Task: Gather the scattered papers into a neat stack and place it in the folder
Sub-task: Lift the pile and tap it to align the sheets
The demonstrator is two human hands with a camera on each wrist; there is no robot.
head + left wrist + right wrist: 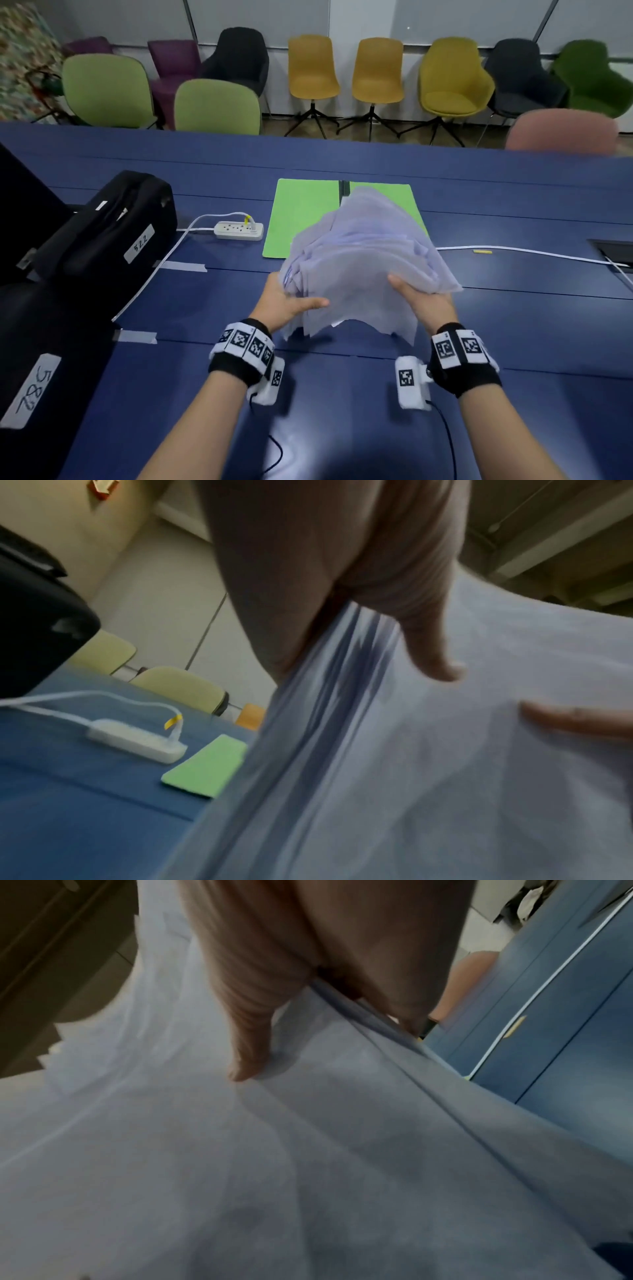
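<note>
Between the two hands, lifted off the dark blue table [342,394], hangs a loose, uneven stack of pale white paper sheets [363,260], its edges fanned and not yet squared. The left hand [286,301] grips the stack's left side, thumb lying flat across the top sheet and fingers hidden underneath; the left wrist view shows the layered sheet edges wedged into the crook of that thumb [431,653]. The right hand [423,296] grips the right side the same way, thumb on top and fingers tucked below out of sight, and the right wrist view shows its thumb [246,1053] pressed on the uppermost sheet. Both hands are thus closed around the papers, pinching them between thumb and fingers. The stack sags towards the person between the wrists and rises away from the fingertips. Just beyond the fingertips, partly covered by the far end of the papers, a bright green flat folder [301,216] lies open on the table. Beyond the left hand and to its outer side sits a white power strip [238,230] with a white cable, and farther out on that side stand black cases [102,226] with white handwritten labels. Out past the right hand a thin white cable [534,253] runs across the table.
</note>
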